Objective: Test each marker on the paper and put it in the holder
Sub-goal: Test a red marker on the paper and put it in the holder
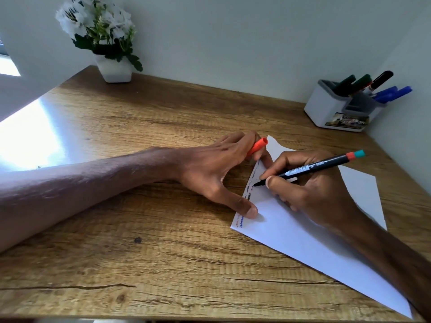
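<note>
While my right hand [310, 194] pinches the black marker [312, 167], tip on the paper [303, 241], my left hand [210, 169] pins the sheet and clamps the orange cap [257, 146] between fingers. Easing off could let paper skid or cap drop; the holder [326, 110] stands beyond my right hand.

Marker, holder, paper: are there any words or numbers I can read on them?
Marker: white print along the barrel, too small to read.
Holder: the front sticker is blurred; only "OP" near its right end looks readable, and not surely.
Cap: no writing shows.
Paper: only test squiggles, no words.
</note>
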Available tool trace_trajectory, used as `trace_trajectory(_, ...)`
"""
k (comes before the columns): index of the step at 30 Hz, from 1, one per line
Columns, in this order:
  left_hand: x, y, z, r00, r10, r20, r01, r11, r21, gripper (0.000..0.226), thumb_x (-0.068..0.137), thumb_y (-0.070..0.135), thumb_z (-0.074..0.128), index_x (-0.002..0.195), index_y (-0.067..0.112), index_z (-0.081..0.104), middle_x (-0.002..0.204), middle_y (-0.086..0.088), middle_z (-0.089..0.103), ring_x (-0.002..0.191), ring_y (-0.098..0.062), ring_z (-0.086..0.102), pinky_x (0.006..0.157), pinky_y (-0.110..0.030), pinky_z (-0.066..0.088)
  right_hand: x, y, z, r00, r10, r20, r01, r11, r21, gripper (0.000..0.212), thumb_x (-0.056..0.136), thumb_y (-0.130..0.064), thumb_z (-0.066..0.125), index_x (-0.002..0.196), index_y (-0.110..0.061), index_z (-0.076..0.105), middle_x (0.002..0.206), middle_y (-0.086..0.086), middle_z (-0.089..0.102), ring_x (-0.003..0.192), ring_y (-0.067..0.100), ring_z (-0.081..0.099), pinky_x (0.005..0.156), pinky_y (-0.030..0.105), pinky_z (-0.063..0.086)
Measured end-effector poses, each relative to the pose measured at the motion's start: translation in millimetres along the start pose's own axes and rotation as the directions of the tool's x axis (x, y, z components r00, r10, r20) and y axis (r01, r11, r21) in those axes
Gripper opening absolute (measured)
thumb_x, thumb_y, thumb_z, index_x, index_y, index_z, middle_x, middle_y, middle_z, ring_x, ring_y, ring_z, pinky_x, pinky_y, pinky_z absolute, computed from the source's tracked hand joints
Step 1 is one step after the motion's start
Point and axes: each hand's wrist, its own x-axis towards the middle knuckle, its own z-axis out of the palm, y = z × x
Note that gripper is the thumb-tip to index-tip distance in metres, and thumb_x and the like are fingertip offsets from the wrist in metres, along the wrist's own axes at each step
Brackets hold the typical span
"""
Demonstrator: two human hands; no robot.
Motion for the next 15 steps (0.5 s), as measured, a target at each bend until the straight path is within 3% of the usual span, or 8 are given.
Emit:
trace_trajectory(3, 0.3, -1.0, 0.3, 1.0, 0.007, -0.005, -0.007, 1.0, 0.007, 0.076, 0.073, 0.058, 0.085, 0.114, 0.02, 0.034, 0.12, 0.002, 0.045, 0.12, -0.018, 0.043, 0.104, -0.04, 0.044, 0.1, 0.9, -0.5, 1.0, 0.01, -0.001, -0.01, 1.0, -0.023, 0.011, 0.079, 0.007, 0.074, 0.071, -0.001, 0.074, 0.049, -0.015, 0.062, 0.04, 0.003, 0.053, 0.048, 0.008, 0.038)
trace_trajectory(8, 0.4, -1.0, 0.3, 1.0, 0.007, -0.008, -0.007, 1.0, 0.009, 0.078, 0.07, 0.063, 0.081, 0.114, 0.019, 0.034, 0.122, -0.001, 0.046, 0.121, -0.02, 0.044, 0.104, -0.041, 0.045, 0.1, -1.5, 1.2, 0.998, 0.056, -0.026, -0.055, 0.998, 0.024, 0.007, 0.076, -0.007, 0.07, 0.07, -0.006, 0.074, 0.047, 0.001, 0.061, 0.034, 0.009, 0.047, 0.041, 0.018, 0.039)
trace_trajectory(15, -0.3, -0.9, -1.1, 1.0, 0.002, -0.01, -0.002, 1.0, -0.013, 0.076, 0.072, 0.059, 0.086, 0.112, 0.021, 0.034, 0.119, 0.004, 0.045, 0.119, -0.017, 0.043, 0.104, -0.038, 0.044, 1.4, 0.3, 1.1, 0.997, 0.076, -0.035, -0.074, 0.996, 0.038, 0.008, 0.077, -0.008, 0.069, 0.071, -0.007, 0.073, 0.048, 0.017, 0.059, 0.031, 0.019, 0.046, 0.04, 0.02, 0.038)
